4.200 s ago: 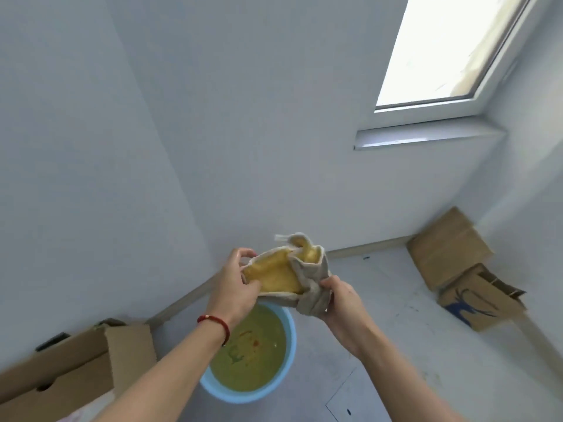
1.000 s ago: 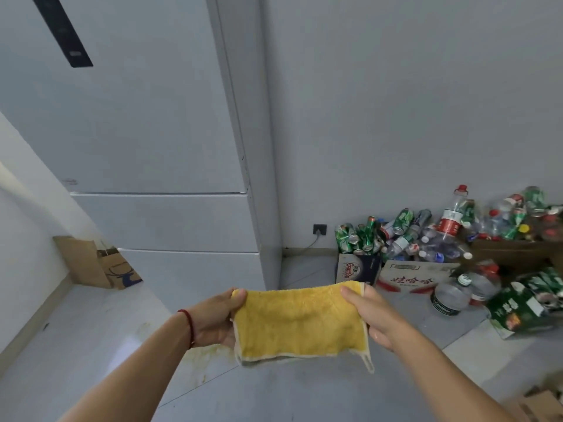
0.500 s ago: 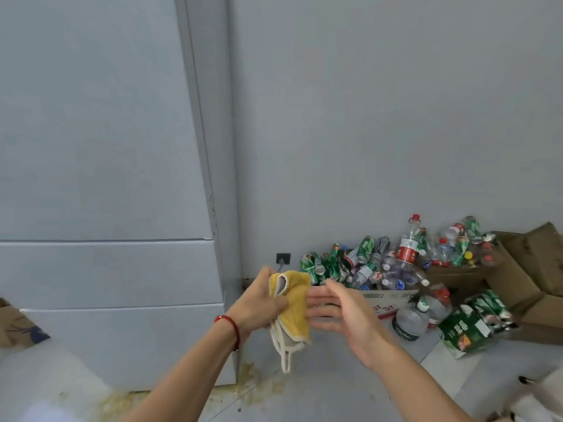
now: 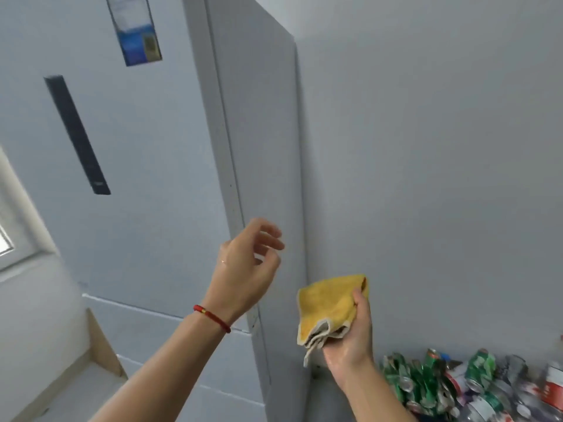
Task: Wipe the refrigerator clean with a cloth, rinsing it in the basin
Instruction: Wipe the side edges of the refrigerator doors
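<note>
Standing tall at the left, the pale grey refrigerator (image 4: pixel 146 184) fills most of the view, with a dark vertical strip (image 4: pixel 76 134) and a label sticker (image 4: pixel 135 28) on its upper door. A heap of crushed cans and bottles (image 4: pixel 475 388) lies against the wall at lower right. Raised before the fridge's front corner, the left hand (image 4: pixel 246 269) holds nothing, fingers loosely bent and apart. Lower, the right hand (image 4: pixel 353 336) grips the folded yellow cloth (image 4: pixel 329 303), thumb curled over it, near the fridge's side panel.
</note>
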Tool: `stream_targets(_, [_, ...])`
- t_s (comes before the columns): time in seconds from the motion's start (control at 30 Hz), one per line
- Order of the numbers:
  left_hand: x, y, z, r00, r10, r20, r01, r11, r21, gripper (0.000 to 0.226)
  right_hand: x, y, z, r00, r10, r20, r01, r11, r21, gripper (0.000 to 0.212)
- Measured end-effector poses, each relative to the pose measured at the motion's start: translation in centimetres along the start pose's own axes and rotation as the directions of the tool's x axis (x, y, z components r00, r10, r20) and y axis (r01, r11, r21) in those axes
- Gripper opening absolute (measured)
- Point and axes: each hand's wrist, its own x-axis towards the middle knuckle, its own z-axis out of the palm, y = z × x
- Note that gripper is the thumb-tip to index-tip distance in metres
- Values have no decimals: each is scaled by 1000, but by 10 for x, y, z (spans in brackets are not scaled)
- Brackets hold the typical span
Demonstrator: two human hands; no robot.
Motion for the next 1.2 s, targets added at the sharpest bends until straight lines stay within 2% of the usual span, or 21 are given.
stream_targets(0.07, [24,13,-24,974,36,-223,-21,997,68,28,6,-9,45,980,-94,176,126,976,-179,51])
stream_targets(0.13, [45,26,-46,925,93,-369,-46,990,136,28,6,-17,93,892,-276,358,399,853,-336,43])
stream_targets(0.17, [57,33,-57,895,122,-428,-54,984,168,27,4,-21,119,802,-362,475,550,757,-353,43])
stream_targets(0.2, [68,40,-66,867,141,-477,-54,980,192,27,7,-22,146,680,-442,585,697,637,-329,47])
stream_targets(0.27, [88,52,-86,810,187,-556,-50,966,253,26,17,-17,198,388,-507,770,915,315,-253,55])
stream_targets(0.3, [99,58,-97,787,211,-580,-46,957,286,25,19,-13,222,268,-500,824,963,154,-220,58])
stream_targets(0.37, [111,62,-110,787,219,-576,-8,939,345,25,28,5,241,202,-488,849,966,-42,-254,66])
stream_targets(0.43, [120,68,-124,795,246,-555,1,914,406,25,34,12,253,162,-522,837,954,-134,-268,71])
stream_targets(0.6, [161,100,-163,786,315,-532,-22,874,485,16,35,-54,346,1,-565,825,964,-218,-151,75])
stream_targets(0.73, [197,122,-189,741,379,-554,-55,856,513,21,12,-132,444,-51,-610,791,958,-255,-135,81])
stream_targets(0.83, [223,121,-200,712,402,-575,-69,856,513,22,3,-158,476,-53,-618,784,966,-232,-117,78])
stream_targets(0.93, [238,108,-200,713,415,-565,-62,840,539,16,18,-132,443,-146,-665,732,970,-242,-26,73])
stream_targets(1.03, [235,91,-193,686,484,-543,-64,784,618,11,40,-71,368,-115,-638,762,981,-192,-12,73])
stream_targets(1.13, [223,76,-182,657,561,-504,-121,738,664,19,57,-18,300,-90,-616,783,967,-241,-78,82])
stream_targets(1.2, [215,69,-177,661,584,-472,-156,722,674,24,61,-11,291,-87,-626,775,966,-242,-87,86])
